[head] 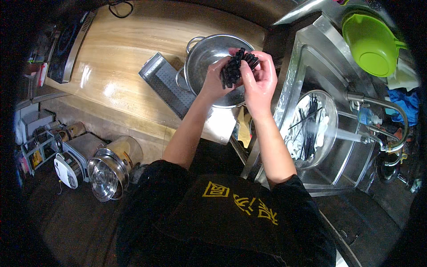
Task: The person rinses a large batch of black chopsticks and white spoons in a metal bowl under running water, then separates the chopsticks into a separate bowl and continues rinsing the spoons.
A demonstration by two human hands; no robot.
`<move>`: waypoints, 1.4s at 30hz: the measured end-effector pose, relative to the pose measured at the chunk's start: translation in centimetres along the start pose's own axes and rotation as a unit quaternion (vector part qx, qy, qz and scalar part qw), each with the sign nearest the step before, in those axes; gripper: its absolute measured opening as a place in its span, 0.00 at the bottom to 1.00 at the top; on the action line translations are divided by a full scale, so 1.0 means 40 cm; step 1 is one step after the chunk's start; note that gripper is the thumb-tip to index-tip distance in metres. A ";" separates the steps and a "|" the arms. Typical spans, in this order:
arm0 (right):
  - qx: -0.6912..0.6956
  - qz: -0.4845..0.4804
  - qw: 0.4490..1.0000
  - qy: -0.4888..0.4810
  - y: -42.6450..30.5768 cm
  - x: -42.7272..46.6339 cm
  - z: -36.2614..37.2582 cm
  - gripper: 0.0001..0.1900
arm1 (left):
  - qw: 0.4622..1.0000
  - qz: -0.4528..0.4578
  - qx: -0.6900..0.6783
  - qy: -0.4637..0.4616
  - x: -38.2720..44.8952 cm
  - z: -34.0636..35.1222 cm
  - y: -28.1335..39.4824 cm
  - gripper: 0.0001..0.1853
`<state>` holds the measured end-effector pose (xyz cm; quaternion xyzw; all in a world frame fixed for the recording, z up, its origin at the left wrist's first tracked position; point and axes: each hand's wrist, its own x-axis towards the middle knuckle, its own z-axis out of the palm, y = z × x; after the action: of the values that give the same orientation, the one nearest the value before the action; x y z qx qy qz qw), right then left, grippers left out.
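Both of my hands hold a thick bundle of black chopsticks [233,70] over a two-handled metal pan [203,63] on the wooden counter. My left hand [215,75] grips the bundle from the left, and my right hand [262,71] closes round it from the right, thumb on the sticks. A perforated metal tray [170,83] lies against the pan's left side. In the steel sink at the right, a round metal basin [330,103] holds more black chopsticks [308,133] and white pieces that look like spoons. Water runs into it from a faucet [365,138].
A green plastic colander or bowl [372,46] stands beyond the sink [300,60]. A blue cloth [405,103] lies at far right. An induction cooker [66,50] is at the wooden counter's [116,60] left end. Metal pots [106,180] stand below it on the left.
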<state>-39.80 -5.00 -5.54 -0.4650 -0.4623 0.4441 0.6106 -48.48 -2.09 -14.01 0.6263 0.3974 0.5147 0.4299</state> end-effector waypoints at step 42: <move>-0.147 -0.256 0.955 0.033 0.051 0.054 -0.004 0.09 | 0.929 -0.230 -0.231 -0.173 0.065 -0.047 0.037 0.22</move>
<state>-39.49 -2.56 -7.24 -0.4301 -0.6056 0.1838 0.6438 -49.84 0.13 -11.64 0.4800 0.3204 0.3629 0.7316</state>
